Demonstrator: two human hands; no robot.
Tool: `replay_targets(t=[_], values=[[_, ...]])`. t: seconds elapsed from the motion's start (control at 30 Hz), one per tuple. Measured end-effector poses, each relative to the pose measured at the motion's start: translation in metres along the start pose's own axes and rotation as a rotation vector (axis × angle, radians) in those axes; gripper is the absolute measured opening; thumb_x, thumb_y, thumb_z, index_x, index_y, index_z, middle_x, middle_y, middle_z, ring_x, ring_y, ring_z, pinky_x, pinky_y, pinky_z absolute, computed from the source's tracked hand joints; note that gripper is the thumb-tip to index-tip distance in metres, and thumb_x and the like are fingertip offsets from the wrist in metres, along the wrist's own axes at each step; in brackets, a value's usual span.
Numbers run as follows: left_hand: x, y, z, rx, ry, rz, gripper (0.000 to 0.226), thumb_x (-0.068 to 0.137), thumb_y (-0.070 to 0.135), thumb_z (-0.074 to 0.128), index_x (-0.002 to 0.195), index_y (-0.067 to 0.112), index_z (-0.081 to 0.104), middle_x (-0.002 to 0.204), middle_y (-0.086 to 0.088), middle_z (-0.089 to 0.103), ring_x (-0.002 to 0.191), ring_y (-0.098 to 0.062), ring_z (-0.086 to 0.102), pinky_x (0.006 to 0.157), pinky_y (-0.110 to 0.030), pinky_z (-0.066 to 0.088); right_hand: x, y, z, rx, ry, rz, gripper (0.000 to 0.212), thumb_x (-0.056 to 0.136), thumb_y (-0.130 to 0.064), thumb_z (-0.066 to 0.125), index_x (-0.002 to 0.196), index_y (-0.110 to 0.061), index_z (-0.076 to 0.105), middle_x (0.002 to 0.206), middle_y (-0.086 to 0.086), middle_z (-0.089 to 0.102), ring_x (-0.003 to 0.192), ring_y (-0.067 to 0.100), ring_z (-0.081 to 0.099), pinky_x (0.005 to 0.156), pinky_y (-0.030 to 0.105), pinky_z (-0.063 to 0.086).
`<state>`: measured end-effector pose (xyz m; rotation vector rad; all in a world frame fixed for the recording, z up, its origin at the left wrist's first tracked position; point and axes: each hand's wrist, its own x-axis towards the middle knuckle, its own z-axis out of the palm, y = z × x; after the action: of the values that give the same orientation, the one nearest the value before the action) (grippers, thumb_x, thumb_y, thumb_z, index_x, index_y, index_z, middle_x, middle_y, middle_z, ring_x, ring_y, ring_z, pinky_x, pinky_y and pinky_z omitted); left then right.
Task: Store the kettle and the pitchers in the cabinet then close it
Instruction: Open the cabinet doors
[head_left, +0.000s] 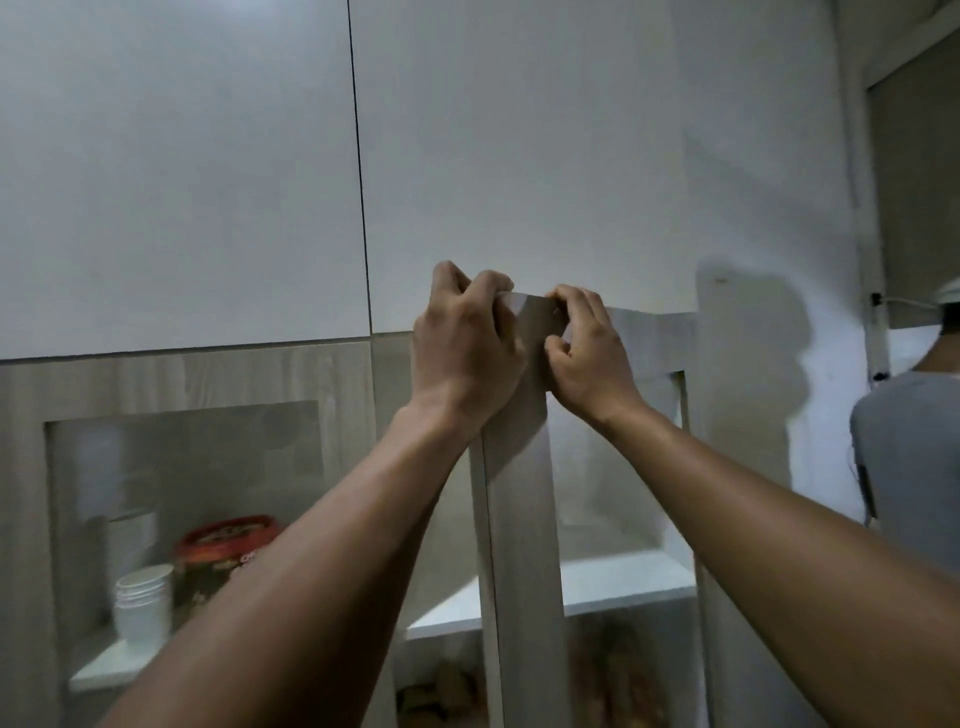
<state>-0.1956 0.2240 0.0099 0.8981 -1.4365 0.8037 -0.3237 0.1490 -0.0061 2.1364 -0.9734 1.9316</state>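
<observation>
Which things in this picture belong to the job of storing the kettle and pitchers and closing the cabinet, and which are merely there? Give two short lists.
Part of the job:
- cabinet door, gripped at its top corner
- left hand
- right hand
- white shelf behind the door
No kettle or pitcher shows.

Merely there:
- red-lidded tub
- white jar
- person in grey

Two bare forearms enter from the lower edge, one from about 7 o'clock and one from about 4 o'clock. No sleeve, watch, bracelet or ring shows on either. The left hand (462, 343) has pronounced knuckles and raised tendons across its back. The right hand (587, 353) shows short, unpainted nails. Both wrists are slim, the forearms broadening toward the frame's bottom.
</observation>
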Motion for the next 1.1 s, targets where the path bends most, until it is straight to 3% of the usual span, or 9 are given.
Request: replay_targets(t=[0.2,0.33,0.4,0.47,0.6,0.73,0.87,0.97,1.1], values=[[-0.012,0.145,0.007,-0.266,0.098,-0.123,0.029,0.091,0.021,0.050,0.111,0.009,0.066,0.101,-0.008,0.064,0.076,-0.013,0.054,0.062,-0.021,0.037,-0.035,-0.004,-0.131,0.166,-0.078,0.179,0.042,0.099,-0.030,0.047,0.140,-0.026,0.047,0.140,0.001,0.056,0.126,0.017,0.053,0.107,0.041,0.046],[-0.024,0.236,0.026,-0.494,0.090,-0.134,0.034,0.094,0.024,0.047,0.113,0.007,0.070,0.104,-0.008,0.068,0.089,-0.015,0.062,0.072,-0.015,0.042,-0.071,0.006,-0.232,0.279,-0.112,0.347,0.031,0.092,-0.039,0.046,0.112,-0.032,0.067,0.109,-0.001,0.072,0.103,0.020,0.067,0.088,0.045,0.058],[-0.030,0.275,0.039,-0.577,-0.004,-0.114,0.039,0.096,0.022,0.044,0.125,0.010,0.068,0.116,-0.007,0.069,0.099,-0.014,0.063,0.080,-0.009,0.042,-0.087,0.014,-0.277,0.325,-0.068,0.445,0.027,0.098,-0.029,0.043,0.091,-0.025,0.069,0.088,0.001,0.070,0.085,0.021,0.066,0.070,0.033,0.057],[-0.039,0.304,0.056,-0.636,-0.149,-0.082,0.045,0.096,0.023,0.041,0.135,0.015,0.063,0.131,-0.004,0.066,0.113,-0.015,0.063,0.091,-0.022,0.048,-0.099,0.028,-0.317,0.307,0.004,0.568,0.037,0.101,-0.033,0.038,0.080,-0.020,0.065,0.077,0.004,0.064,0.077,0.023,0.060,0.067,0.032,0.050],[-0.079,0.335,0.103,-0.526,-0.606,0.046,0.052,0.102,0.030,0.037,0.154,0.027,0.038,0.159,0.000,0.044,0.144,-0.020,0.042,0.116,-0.041,0.037,-0.120,0.068,-0.374,0.173,0.240,0.722,0.062,0.090,-0.063,0.034,0.115,-0.018,0.068,0.111,0.004,0.071,0.105,0.024,0.064,0.097,0.045,0.049],[-0.122,0.356,0.159,-0.447,-0.953,0.141,0.069,0.103,0.033,0.043,0.161,0.035,0.006,0.171,0.001,0.011,0.156,-0.026,0.015,0.123,-0.047,0.019,-0.146,0.102,-0.406,-0.237,0.211,0.579,0.065,0.088,-0.052,0.042,0.149,-0.032,0.028,0.150,0.002,0.047,0.136,0.027,0.045,0.111,0.055,0.037],[-0.148,0.375,0.216,-0.384,-1.026,0.183,0.086,0.098,0.037,0.051,0.160,0.038,-0.008,0.171,0.000,-0.011,0.157,-0.031,0.005,0.124,-0.052,0.019,-0.169,0.146,-0.421,-0.689,0.063,0.559,0.104,0.092,-0.041,0.056,0.152,-0.019,-0.025,0.165,0.006,-0.019,0.153,0.029,-0.007,0.121,0.048,0.015],[-0.153,0.384,0.252,-0.384,-1.010,0.240,0.091,0.096,0.040,0.056,0.160,0.039,-0.010,0.170,0.001,-0.019,0.157,-0.031,0.004,0.124,-0.055,0.021,-0.177,0.180,-0.434,-0.990,0.023,0.436,0.113,0.088,-0.048,0.057,0.149,-0.012,-0.032,0.158,0.009,-0.037,0.149,0.029,-0.025,0.123,0.046,0.007],[-0.155,0.389,0.291,-0.386,-1.021,0.321,0.091,0.098,0.040,0.055,0.160,0.037,-0.011,0.168,0.002,-0.026,0.157,-0.033,-0.001,0.123,-0.054,0.015,-0.174,0.211,-0.448,-1.213,-0.076,0.448,0.108,0.089,-0.049,0.055,0.152,-0.011,-0.024,0.155,0.012,-0.042,0.151,0.031,-0.019,0.123,0.043,0.004]])
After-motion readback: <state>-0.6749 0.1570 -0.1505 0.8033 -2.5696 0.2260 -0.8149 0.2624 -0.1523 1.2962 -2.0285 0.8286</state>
